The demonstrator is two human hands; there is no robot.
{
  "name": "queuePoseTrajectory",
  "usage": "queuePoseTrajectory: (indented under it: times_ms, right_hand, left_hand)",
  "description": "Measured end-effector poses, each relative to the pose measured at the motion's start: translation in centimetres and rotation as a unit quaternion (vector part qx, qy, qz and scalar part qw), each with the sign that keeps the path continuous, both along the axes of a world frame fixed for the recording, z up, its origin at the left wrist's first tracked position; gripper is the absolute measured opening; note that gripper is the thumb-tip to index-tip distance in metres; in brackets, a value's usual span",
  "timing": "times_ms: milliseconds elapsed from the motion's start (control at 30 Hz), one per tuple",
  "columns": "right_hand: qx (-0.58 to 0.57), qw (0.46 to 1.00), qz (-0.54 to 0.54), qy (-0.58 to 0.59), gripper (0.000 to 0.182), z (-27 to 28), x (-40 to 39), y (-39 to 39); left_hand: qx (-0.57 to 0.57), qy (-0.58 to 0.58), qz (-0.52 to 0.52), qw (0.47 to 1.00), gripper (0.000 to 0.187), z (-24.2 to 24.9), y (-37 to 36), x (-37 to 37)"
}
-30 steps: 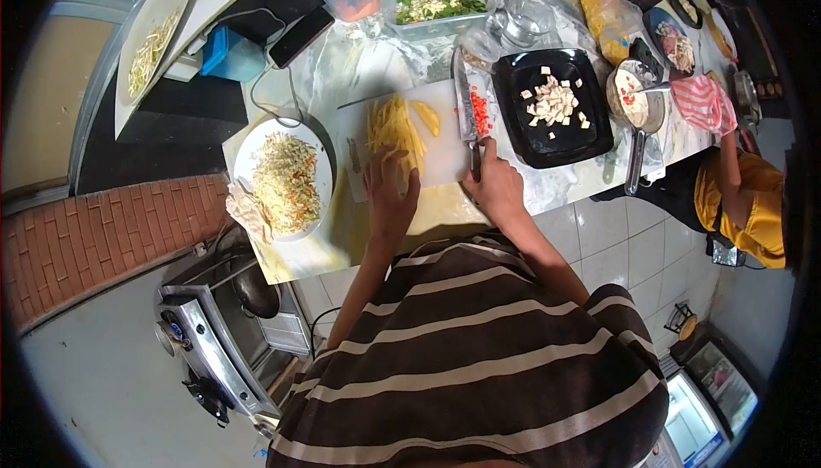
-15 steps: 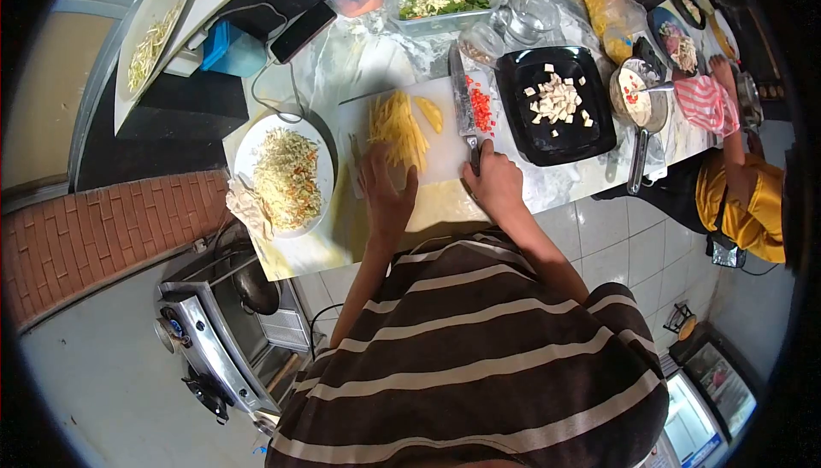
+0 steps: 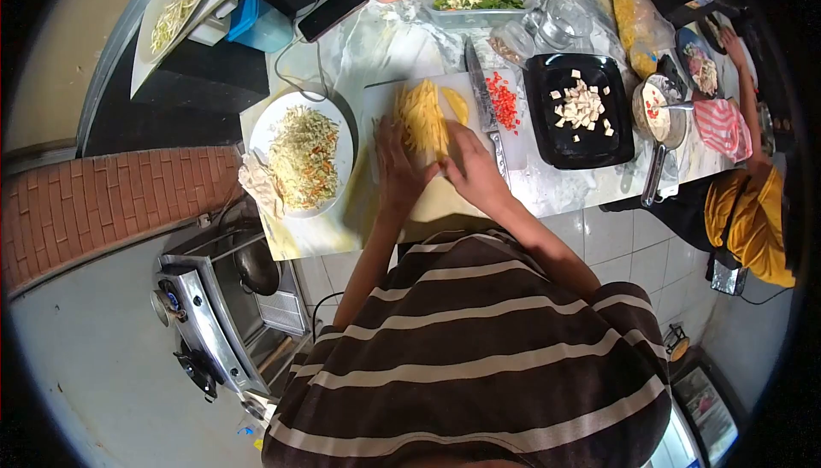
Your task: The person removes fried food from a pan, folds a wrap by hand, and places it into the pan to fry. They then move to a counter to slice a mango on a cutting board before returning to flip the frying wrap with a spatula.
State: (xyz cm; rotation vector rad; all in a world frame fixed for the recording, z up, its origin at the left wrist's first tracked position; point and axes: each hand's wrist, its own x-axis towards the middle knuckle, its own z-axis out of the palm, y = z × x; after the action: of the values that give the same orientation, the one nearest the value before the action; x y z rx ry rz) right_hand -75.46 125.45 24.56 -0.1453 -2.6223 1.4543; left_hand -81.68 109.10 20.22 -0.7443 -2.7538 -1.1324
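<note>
A pile of thin yellow strips (image 3: 422, 116) is on the white cutting board (image 3: 376, 99), a yellow piece (image 3: 456, 106) beside it. My left hand (image 3: 398, 164) is curled against the pile's left side. On the lower right side, my right hand (image 3: 475, 167) presses the strips, its thumb near the left thumb. Some fingertips are hidden by the strips. The knife (image 3: 481, 83) lies untouched right of the pile, handle toward me, next to chopped red bits (image 3: 503, 102).
A white plate of shredded food (image 3: 342, 156) stands left. Right are a black dish (image 3: 547, 147) with pale cubes and a metal pan (image 3: 657, 156). Behind are a clear container (image 3: 470, 17) and a phone (image 3: 333, 13). Another person's arm (image 3: 746, 75) reaches in far right.
My right hand has let go of the knife handle and moved left to the yellow strips. My left hand has closed in on the pile. The view has shifted slightly.
</note>
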Motion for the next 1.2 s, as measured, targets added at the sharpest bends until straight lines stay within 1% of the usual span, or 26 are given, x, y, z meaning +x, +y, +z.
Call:
queuePoseTrajectory:
  times_ms: [33,67,100,167,300,367,500,567,600,667,700,767,800,867,900,967,1100,1167,1200]
  right_hand:
    - [-0.003,0.999,0.008,0.033,0.056,-0.5,-0.2,-0.4]
    - [-0.018,1.000,0.013,0.017,0.060,-0.9,-0.4,-0.6]
    - [-0.018,1.000,0.016,0.017,0.060,-1.3,-0.4,-0.9]
    - [-0.026,0.999,-0.023,0.012,0.059,-1.5,-0.5,-1.4]
    - [-0.021,0.999,-0.022,0.030,0.059,-2.1,-0.6,-1.8]
    - [-0.041,0.999,-0.016,0.009,0.059,-1.8,-0.9,-2.0]
    - [-0.058,0.998,-0.020,0.007,0.060,-1.7,-1.3,-2.4]
    - [-0.064,0.998,-0.026,0.008,0.061,-1.8,-1.6,-2.6]
    - [-0.064,0.998,-0.024,0.008,0.061,-1.8,-1.6,-2.7]
    - [-0.047,0.998,-0.038,0.009,0.062,-1.5,-1.6,-2.9]
    - [-0.047,0.998,-0.036,0.009,0.062,-1.6,-1.6,-3.1]
    - [-0.005,0.998,-0.062,0.014,0.063,-1.7,-1.7,-3.7]
    - [-0.006,0.998,-0.062,0.014,0.063,-1.8,-1.9,-3.8]
    - [-0.034,0.997,-0.066,0.007,0.065,-1.5,-2.5,-4.0]
    - [-0.035,0.997,-0.065,0.006,0.065,-1.8,-2.7,-4.1]
    - [-0.046,0.996,-0.074,0.026,0.066,-2.6,-3.4,-4.5]
    - [-0.059,0.995,-0.080,0.033,0.065,-3.4,-4.8,-4.6]
    - [-0.048,0.995,-0.083,0.040,0.064,-3.6,-5.6,-4.7]
    - [-0.048,0.994,-0.084,0.040,0.064,-3.6,-6.0,-4.8]
  left_hand:
    - [-0.020,0.003,-0.003,1.000,0.103,-0.1,0.1,0.0]
    - [-0.039,0.006,-0.005,0.999,0.101,-0.2,0.2,0.0]
    - [-0.039,0.006,-0.003,0.999,0.101,-0.2,0.1,-0.2]
    - [-0.030,0.025,-0.027,0.999,0.097,-0.3,-0.1,-0.5]
    - [-0.032,0.041,-0.027,0.998,0.096,-1.0,-0.2,-1.2]
    - [-0.038,0.042,-0.027,0.998,0.094,-1.2,-0.2,-1.7]
    - [-0.036,0.049,-0.044,0.997,0.094,-1.3,-0.2,-2.1]
    - [0.025,0.042,-0.072,0.996,0.092,-1.0,0.1,-2.7]
    - [0.025,0.042,-0.071,0.996,0.092,-0.8,0.2,-2.9]
    - [0.036,0.046,-0.099,0.993,0.084,0.3,0.8,-3.1]
    - [0.037,0.046,-0.097,0.993,0.084,0.5,0.9,-3.2]
    - [0.067,0.065,-0.087,0.992,0.075,0.3,1.1,-3.2]
    - [0.067,0.065,-0.086,0.992,0.075,0.2,1.2,-3.4]
    - [0.141,0.039,-0.064,0.987,0.066,-0.1,1.4,-3.8]
    - [0.141,0.038,-0.063,0.987,0.066,-0.2,1.7,-3.7]
    - [0.256,-0.110,0.015,0.960,0.056,0.1,2.6,-3.7]
    - [0.265,-0.085,0.020,0.960,0.057,0.3,3.5,-4.7]
    - [0.247,-0.033,0.015,0.968,0.057,0.0,3.7,-5.1]
    - [0.247,-0.034,0.015,0.968,0.057,-0.1,3.7,-5.3]
